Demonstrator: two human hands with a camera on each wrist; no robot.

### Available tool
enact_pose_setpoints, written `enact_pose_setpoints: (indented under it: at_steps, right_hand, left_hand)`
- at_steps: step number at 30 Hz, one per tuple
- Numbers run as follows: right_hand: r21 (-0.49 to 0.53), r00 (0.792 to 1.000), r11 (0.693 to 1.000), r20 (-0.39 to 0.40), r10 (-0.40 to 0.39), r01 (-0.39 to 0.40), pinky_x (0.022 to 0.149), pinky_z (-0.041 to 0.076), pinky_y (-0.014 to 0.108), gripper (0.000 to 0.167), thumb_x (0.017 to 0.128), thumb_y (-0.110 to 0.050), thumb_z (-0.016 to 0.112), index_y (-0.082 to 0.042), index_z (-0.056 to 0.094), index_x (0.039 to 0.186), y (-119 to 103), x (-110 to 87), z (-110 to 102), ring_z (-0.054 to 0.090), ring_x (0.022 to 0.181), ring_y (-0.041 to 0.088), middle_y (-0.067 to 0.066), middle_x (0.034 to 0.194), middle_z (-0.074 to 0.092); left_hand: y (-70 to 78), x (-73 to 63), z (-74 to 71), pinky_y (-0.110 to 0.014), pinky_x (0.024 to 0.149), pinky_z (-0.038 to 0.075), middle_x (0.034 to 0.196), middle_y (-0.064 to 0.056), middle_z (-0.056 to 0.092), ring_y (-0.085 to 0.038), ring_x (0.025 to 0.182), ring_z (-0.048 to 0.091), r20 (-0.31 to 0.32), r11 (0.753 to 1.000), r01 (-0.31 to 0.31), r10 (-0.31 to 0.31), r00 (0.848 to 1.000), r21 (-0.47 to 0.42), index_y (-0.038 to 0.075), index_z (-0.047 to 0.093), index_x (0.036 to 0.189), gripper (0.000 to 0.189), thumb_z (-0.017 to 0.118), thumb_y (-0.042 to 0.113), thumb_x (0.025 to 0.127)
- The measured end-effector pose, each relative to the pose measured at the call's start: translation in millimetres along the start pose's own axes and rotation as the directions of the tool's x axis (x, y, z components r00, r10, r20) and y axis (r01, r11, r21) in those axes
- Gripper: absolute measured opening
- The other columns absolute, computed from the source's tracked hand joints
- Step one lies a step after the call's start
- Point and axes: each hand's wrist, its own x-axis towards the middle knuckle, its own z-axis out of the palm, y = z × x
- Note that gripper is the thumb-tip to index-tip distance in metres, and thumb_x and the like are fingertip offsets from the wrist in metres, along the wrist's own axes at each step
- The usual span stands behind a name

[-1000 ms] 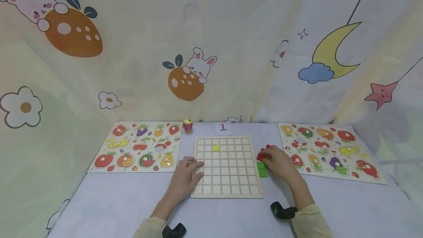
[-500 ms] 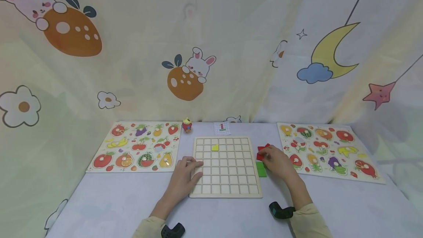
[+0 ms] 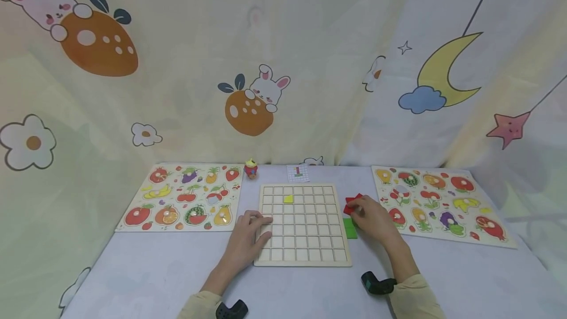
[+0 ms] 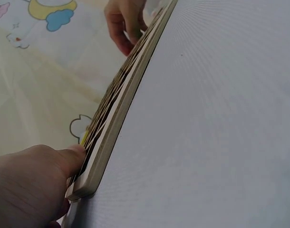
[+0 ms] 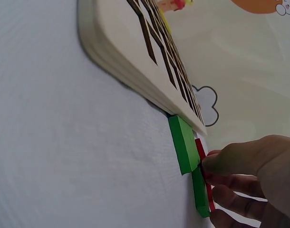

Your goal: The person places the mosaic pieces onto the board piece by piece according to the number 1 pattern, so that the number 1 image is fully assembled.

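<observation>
in the head view the light is soft and slightly dim, with weak shadows on the tablecloth (image 3: 301, 292). the left wrist view is darker and the left hand (image 4: 33, 185) looks shaded; in the right wrist view, the near corner of the board (image 5: 114, 35) is blurred.

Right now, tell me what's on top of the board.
A yellow tile lies in the second row from the far edge of the board. The left hand rests on its left edge; whatever lies under those fingers is covered and can't be seen.
</observation>
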Motion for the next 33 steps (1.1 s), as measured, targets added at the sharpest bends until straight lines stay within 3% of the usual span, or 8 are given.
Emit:
enact_pose_setpoints:
  at_steps: [6, 10, 17, 22, 33]
  right_hand:
    - [0.027, 0.999, 1.000, -0.039, -0.001, 0.002, 0.054, 0.037, 0.026, 0.025, 0.083, -0.013, 0.065, -0.006, 0.067, 0.108, 0.3, 3.1, -1.0, 0.047, 0.068, 0.016, 0.008, 0.093, 0.059]
    - [0.061, 0.997, 0.998, -0.071, -0.010, 0.015, 0.052, 0.036, 0.025, 0.027, 0.085, -0.016, 0.065, -0.008, 0.067, 0.111, -0.5, 4.9, 1.4, 0.046, 0.067, 0.015, 0.007, 0.095, 0.058]
    - [0.135, 0.995, 0.987, -0.071, -0.077, 0.086, 0.060, 0.039, 0.024, 0.026, 0.087, -0.015, 0.064, -0.009, 0.066, 0.113, -10.0, 11.0, 10.1, 0.046, 0.076, 0.015, 0.006, 0.098, 0.059]
    - [0.145, 0.989, 0.980, -0.076, -0.127, 0.137, 0.057, 0.036, 0.023, 0.026, 0.086, -0.014, 0.066, -0.010, 0.067, 0.111, -17.7, 13.7, 16.0, 0.044, 0.070, 0.013, 0.005, 0.093, 0.057]
    - [0.187, 0.988, 0.970, -0.050, -0.146, 0.153, 0.061, 0.040, 0.023, 0.021, 0.087, -0.016, 0.066, -0.014, 0.069, 0.108, -35.7, 21.2, 25.5, 0.047, 0.075, 0.014, 0.002, 0.103, 0.061]
  left_hand:
    - [-0.6, 0.8, -0.7, -0.030, 0.075, 0.041, 0.110, 0.000, 0.054, -0.013, 0.093, 0.045, -0.042, 0.999, -0.039, 0.039, 0.998, 0.014, 0.019, 0.067, 0.114, 0.032, 0.072, 0.023, 0.083]
    - [-0.5, 1.6, -1.9, -0.031, 0.076, 0.041, 0.111, 0.000, 0.053, -0.013, 0.094, 0.046, -0.033, 0.999, -0.030, 0.031, 0.999, 0.016, 0.019, 0.067, 0.115, 0.032, 0.071, 0.024, 0.084]
    - [-1.3, 1.1, -3.5, -0.031, 0.077, 0.042, 0.112, 0.001, 0.053, -0.013, 0.095, 0.045, -0.014, 1.000, 0.003, -0.003, 1.000, -0.006, 0.020, 0.067, 0.116, 0.032, 0.070, 0.026, 0.085]
    - [-2.9, 0.0, -0.1, -0.029, 0.077, 0.041, 0.112, 0.002, 0.053, -0.011, 0.094, 0.044, -0.009, 1.000, -0.004, 0.004, 1.000, 0.005, 0.022, 0.066, 0.116, 0.032, 0.070, 0.027, 0.084]
    - [-4.2, 0.0, 3.0, -0.030, 0.079, 0.042, 0.112, 0.002, 0.053, -0.011, 0.096, 0.044, -0.001, 1.000, -0.004, 0.004, 1.000, 0.005, 0.022, 0.066, 0.115, 0.032, 0.070, 0.027, 0.084]
